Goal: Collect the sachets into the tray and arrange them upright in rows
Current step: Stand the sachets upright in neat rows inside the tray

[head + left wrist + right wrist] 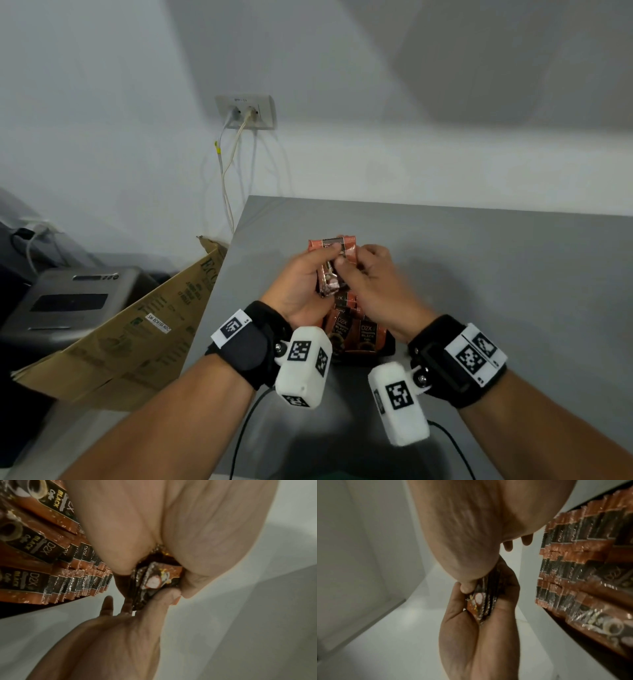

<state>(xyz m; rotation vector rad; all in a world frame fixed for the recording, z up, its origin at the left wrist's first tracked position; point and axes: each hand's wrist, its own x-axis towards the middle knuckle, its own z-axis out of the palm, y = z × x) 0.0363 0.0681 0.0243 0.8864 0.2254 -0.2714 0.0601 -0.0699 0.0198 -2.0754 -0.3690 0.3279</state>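
Observation:
A bundle of orange-brown coffee sachets [334,250] is held over the grey table, just beyond a black tray [388,346]. My left hand [322,265] grips the bundle from the left, thumb across its front. My right hand [354,265] pinches it from the right with thumb and fingers. The tray holds several rows of upright sachets [356,330], partly hidden by my hands. The left wrist view shows the bundle [154,578] under my palm, the right thumb on it, and the upright sachets [56,563]. In the right wrist view the bundle [481,604] lies in the left hand beside the tray's rows [582,561].
The table [496,281] meets a white wall at the back. Off its left edge stand a cardboard box [137,329] and a grey machine [68,301]. A wall socket [245,111] with hanging cables sits above. Black wrist cables [246,428] run over the table's front.

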